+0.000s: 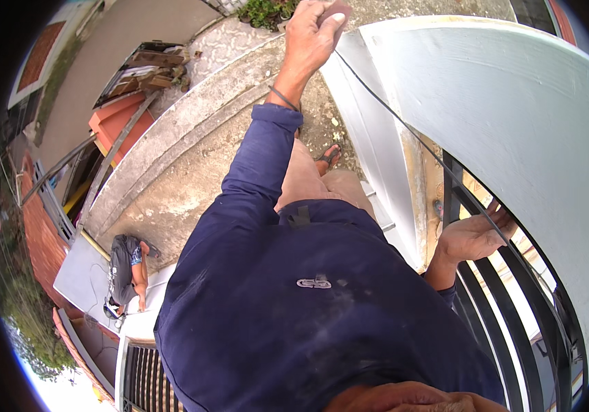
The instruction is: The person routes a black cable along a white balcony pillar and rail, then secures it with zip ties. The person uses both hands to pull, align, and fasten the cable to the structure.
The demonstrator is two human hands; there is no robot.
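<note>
My left hand is raised far out ahead, fingers closed around a thin dark wire. The wire runs taut and diagonally down along a white curved wall to my right hand. That hand is held with its fingers spread beside a black metal railing, and the wire crosses its fingertips. I cannot see it gripping the wire. A thin band sits on my left wrist. My navy long-sleeved shirt fills the middle, with my sandalled foot on rough concrete below.
A concrete ledge curves across on the left. Below it another person in dark clothes bends over a grey surface. Red roofing and broken wood lie further off, with plants at the top.
</note>
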